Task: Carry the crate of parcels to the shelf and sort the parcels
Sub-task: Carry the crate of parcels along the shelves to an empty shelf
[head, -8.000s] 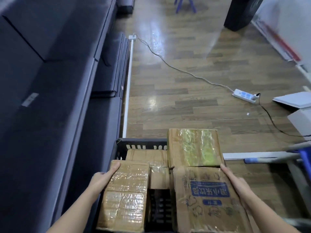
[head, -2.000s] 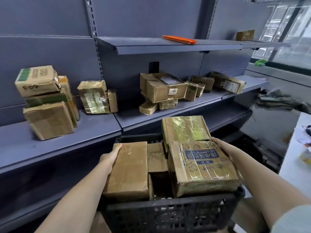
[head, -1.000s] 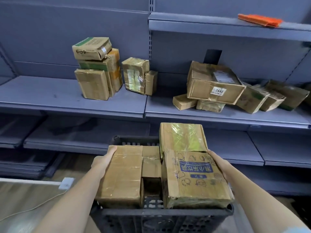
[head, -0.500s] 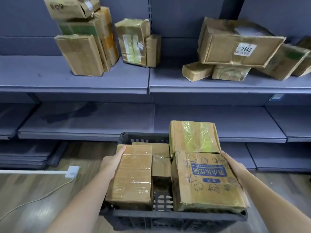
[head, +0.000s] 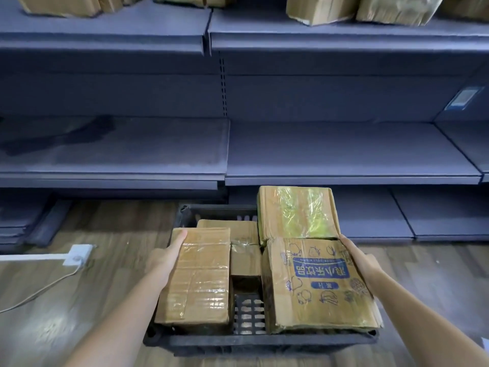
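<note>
grey-blue shelving [head: 344, 152] fills the background, its boards running across above a wood-grain floor [head: 105, 234]. both forearms reach forward and down from the bottom edge, one to each side of a black plastic crate [head: 254, 343] held low in front of the shelving. the left hand [head: 165, 258] lies along the crate's left side, its thumb up against the edge of a plain taped parcel [head: 198, 276] just to its right; the fingers go down out of sight, so how they hold cannot be told. the right hand [head: 361, 260] mirrors it on the right side, thumb along the edge of a parcel with a blue printed label [head: 317, 282] just to its left — its fingers are hidden too. beyond that hand's thumb tip sits a parcel wrapped in greenish shiny tape [head: 299, 211], overhanging the crate's far wall. between the two hands a smaller brown parcel [head: 243, 250] lies lower in the crate, partly covered. further parcels on the top board [head: 391, 7] are cut off by the upper edge. left of the left hand, a white socket block [head: 78, 254] and cable lie blurred on the floor.
</note>
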A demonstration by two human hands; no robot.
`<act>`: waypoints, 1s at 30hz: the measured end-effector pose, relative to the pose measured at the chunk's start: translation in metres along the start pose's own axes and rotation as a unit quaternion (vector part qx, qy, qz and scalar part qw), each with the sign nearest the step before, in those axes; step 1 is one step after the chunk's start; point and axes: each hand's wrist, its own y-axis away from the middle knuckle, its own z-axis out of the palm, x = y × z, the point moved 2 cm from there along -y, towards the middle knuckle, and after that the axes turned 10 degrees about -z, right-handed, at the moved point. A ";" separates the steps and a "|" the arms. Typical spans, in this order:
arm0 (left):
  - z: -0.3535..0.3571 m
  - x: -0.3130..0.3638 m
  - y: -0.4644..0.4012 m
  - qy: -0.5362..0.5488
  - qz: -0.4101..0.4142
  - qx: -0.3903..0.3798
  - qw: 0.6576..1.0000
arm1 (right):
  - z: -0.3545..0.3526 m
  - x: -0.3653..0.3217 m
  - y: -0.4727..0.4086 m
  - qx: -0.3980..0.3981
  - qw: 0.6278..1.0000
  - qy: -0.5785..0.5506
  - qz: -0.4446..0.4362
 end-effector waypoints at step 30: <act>0.132 -0.131 -0.163 -0.012 0.061 0.015 0.998 | 0.070 0.174 -0.140 -0.013 0.997 0.037 -0.068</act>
